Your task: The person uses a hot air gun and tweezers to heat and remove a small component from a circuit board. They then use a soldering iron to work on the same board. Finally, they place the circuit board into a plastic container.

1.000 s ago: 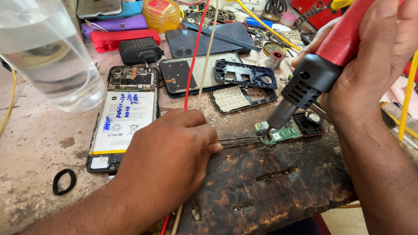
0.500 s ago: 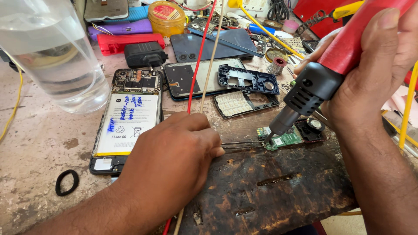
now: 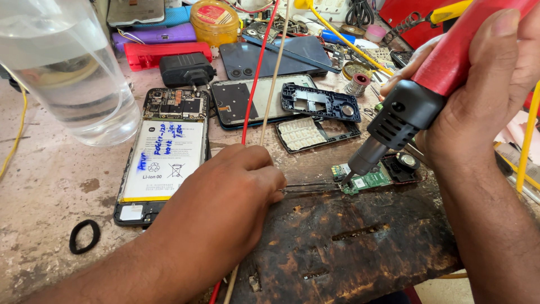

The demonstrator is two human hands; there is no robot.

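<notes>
— Here, whose hand is nearer the circuit board [image 3: 368,181]?

— The right hand [image 3: 484,90], clamped round a red heat gun [image 3: 427,84], its nozzle tip just over the board's left end. The board lies crosswise on the scorched block [image 3: 349,247].

— And the left hand [image 3: 225,208]?

— Closed on tweezers [image 3: 309,187] reaching rightward to the board.

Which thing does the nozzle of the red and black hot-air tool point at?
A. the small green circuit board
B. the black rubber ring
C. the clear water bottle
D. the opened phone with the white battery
A: the right hand holds the hot-air tool with its nozzle down on the small green circuit board.
</notes>
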